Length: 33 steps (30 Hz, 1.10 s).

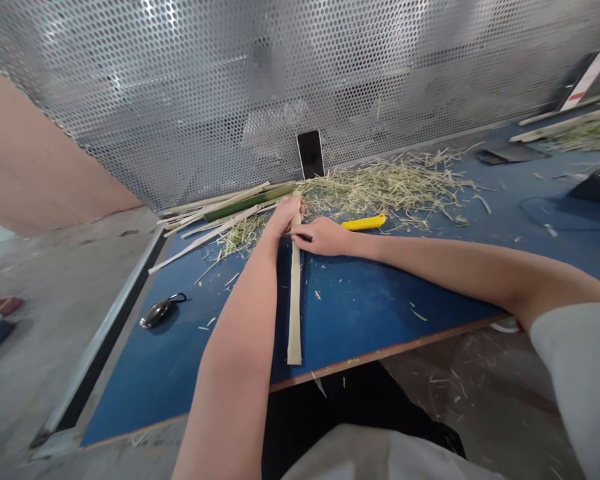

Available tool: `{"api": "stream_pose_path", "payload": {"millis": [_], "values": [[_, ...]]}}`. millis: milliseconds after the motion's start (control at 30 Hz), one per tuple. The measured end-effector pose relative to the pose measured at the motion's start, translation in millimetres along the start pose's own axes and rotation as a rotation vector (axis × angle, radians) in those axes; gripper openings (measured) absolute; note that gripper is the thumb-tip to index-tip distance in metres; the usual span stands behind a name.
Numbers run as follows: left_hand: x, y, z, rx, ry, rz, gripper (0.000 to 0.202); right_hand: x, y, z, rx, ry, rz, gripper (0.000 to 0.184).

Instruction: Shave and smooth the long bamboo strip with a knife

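A long pale bamboo strip (pixel 295 300) lies lengthwise on the blue table (pixel 370 313), its near end at the front edge. My left hand (pixel 286 212) is closed around the strip's far end. My right hand (pixel 321 236) is closed beside the strip, gripping a thin dark tool whose tip touches the strip; I cannot make out what the tool is. A yellow-handled knife (pixel 364 223) lies just right of my right hand.
A heap of bamboo shavings (pixel 395 183) and a bundle of green and pale bamboo strips (pixel 230 203) lie at the back. A phone (pixel 311 154) leans on the perforated metal screen (pixel 230 80). A dark key fob (pixel 156 312) lies at left.
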State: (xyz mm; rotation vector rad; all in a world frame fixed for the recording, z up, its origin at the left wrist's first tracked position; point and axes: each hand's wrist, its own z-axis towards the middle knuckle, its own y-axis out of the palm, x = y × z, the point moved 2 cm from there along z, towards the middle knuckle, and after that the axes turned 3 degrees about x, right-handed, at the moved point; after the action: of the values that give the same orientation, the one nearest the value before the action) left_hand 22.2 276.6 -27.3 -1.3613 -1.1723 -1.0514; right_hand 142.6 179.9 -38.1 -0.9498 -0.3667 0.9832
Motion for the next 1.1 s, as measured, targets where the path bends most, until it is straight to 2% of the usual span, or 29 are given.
{"api": "stream_pose_path", "payload": {"millis": [67,167,200,367,533,700,867,1033,1100], "values": [[-0.7,-0.4,0.5,0.001,0.007,0.012,0.027,-1.3,-0.4,-0.7,-0.018,-0.033,0.03,0.034],[-1.5,-0.5,1.5,0.0,0.004,0.012,0.026,-6.8,-0.8,-3.0,-0.092,-0.191,0.093,0.034],[-1.7,-0.5,1.7,0.0,0.003,0.005,0.025,-7.5,-0.8,-3.0,-0.1,-0.204,0.089,0.035],[-1.2,-1.6,0.6,-0.019,0.023,0.027,0.022,-1.7,-0.4,1.0,-0.018,0.016,-0.037,0.032],[-0.2,-1.3,-1.3,-0.011,0.017,0.04,0.028,-6.0,0.4,-1.0,-0.118,-0.168,0.018,0.033],[-1.6,-0.7,0.8,-0.017,0.033,0.036,0.029,-2.3,0.1,-0.4,-0.043,0.0,-0.055,0.031],[-3.1,-1.8,2.7,-0.01,0.047,0.066,0.029,-7.3,-0.9,-1.3,-0.133,-0.174,0.03,0.034],[-3.1,-2.6,1.7,-0.027,0.042,0.04,0.028,-4.1,-2.8,1.0,-0.08,0.04,-0.033,0.031],[-3.0,-2.5,1.3,-0.03,0.037,0.034,0.028,-4.9,-2.2,0.9,-0.099,-0.004,-0.006,0.031]]}}
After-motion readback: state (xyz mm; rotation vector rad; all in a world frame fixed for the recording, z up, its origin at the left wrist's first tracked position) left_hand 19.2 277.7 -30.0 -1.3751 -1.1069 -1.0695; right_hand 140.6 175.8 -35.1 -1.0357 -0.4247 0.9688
